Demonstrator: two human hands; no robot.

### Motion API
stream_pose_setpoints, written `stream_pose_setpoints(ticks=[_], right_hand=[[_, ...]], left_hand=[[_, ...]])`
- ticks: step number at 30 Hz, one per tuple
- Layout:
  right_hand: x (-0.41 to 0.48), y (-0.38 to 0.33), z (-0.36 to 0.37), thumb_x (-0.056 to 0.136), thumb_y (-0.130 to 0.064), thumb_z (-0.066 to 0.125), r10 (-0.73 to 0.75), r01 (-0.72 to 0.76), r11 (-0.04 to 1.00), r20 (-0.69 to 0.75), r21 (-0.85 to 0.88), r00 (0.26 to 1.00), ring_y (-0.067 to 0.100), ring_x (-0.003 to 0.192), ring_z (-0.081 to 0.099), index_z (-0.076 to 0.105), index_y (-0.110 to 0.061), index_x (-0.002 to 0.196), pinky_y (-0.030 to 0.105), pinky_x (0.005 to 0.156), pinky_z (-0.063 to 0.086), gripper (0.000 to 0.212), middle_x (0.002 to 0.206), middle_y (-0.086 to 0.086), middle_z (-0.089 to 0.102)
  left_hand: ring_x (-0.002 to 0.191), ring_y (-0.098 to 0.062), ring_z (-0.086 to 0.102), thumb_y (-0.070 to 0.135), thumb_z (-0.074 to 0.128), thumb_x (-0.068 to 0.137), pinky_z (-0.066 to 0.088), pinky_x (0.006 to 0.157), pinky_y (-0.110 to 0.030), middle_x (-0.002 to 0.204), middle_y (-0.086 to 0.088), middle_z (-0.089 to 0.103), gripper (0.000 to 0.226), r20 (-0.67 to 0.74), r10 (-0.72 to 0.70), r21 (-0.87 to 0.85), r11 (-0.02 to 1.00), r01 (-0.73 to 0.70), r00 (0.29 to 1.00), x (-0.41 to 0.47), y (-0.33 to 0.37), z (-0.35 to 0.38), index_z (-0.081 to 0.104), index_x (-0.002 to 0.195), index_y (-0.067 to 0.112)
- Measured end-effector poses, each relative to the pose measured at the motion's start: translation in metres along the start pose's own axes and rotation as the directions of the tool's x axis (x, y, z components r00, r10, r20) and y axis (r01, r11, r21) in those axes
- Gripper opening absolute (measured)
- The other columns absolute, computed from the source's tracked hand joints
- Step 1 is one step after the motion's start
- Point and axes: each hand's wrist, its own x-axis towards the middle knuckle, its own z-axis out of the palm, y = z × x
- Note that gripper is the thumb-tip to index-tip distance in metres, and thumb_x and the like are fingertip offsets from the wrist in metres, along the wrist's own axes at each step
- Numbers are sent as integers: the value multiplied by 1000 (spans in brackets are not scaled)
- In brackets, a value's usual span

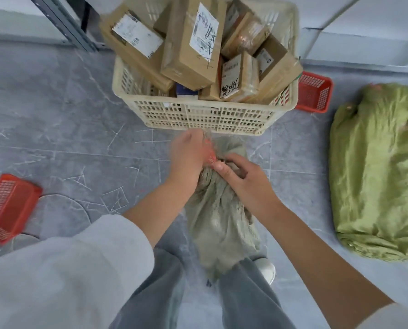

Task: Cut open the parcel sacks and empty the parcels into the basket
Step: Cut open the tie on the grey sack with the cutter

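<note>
The grey-green sack (219,217) hangs upright just in front of the basket (198,115), its gathered neck held in both hands. The left hand (186,160) is fisted round the neck, a blurred red piece (210,155) beside it. The right hand (243,179) pinches the cloth with thumb and curled fingers. Cardboard parcels (191,43) heap above the basket's rim. A full green sack (378,172) lies right of the basket. One red crate (314,92) sits behind its right corner, and another (8,207) lies well to its left on the grey marbled floor (67,129).
</note>
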Motion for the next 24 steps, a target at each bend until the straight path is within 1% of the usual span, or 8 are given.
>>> stream_pose_setpoints(ticks=[4,6,9,12,16,19,21,24], right_hand=[[-44,-93,-23,87,-61,51,217,-181,942,-98,283,971,-3,77,67,57,-32,116,22,71,51,42,84,-20,71],[-81,-141,-31,87,-53,58,249,-259,903,74,344,966,4,81,70,62,-25,112,21,70,53,38,86,-14,74],[-141,-204,-36,83,-39,71,133,-195,949,247,249,960,9,82,69,72,-19,102,22,72,54,28,91,-5,75],[-180,-247,-49,81,-11,76,29,-76,934,139,348,990,2,83,70,75,-18,96,14,70,52,16,87,-11,76],[-215,-273,-71,82,0,70,-9,3,885,12,465,1000,8,81,72,73,-21,98,16,65,53,27,85,-6,76],[-224,-294,-84,79,-2,74,-119,83,901,59,426,991,16,91,72,74,-21,100,21,73,54,29,96,2,76],[-226,-312,-88,78,-6,77,-167,105,923,141,369,976,18,100,69,68,-14,111,22,79,54,35,104,3,74],[-223,-336,-97,79,-21,77,-204,151,947,166,285,965,25,103,68,62,-4,117,31,82,56,44,108,10,72]], left_hand=[[64,-15,55,30,50,92,49,57,-26,74,-7,57,25,113,46,-58,998,-40,992,-43,97,-21,64,76,17],[71,-14,62,28,48,95,53,67,-27,75,-1,65,33,156,99,-65,994,-90,983,-77,141,-35,69,70,27],[76,-8,64,20,48,97,51,73,-26,76,8,69,36,249,213,-57,977,-205,945,-141,197,-59,73,71,27],[77,-4,62,23,52,96,48,72,-19,81,9,68,23,324,320,-34,945,-327,890,-199,236,-78,71,83,22],[95,-5,65,46,53,94,49,94,-36,98,12,71,27,296,332,-4,938,-346,896,-238,254,-110,67,102,25],[95,8,64,76,55,76,48,84,-22,100,26,70,35,495,238,161,920,-357,836,-262,262,-120,66,99,52],[86,9,65,58,58,77,49,77,-18,90,27,71,16,459,253,194,907,-374,852,-272,271,-114,70,87,56],[68,8,67,10,53,86,51,61,-11,71,23,72,46,314,368,63,912,-406,875,-277,290,-108,75,70,46]])
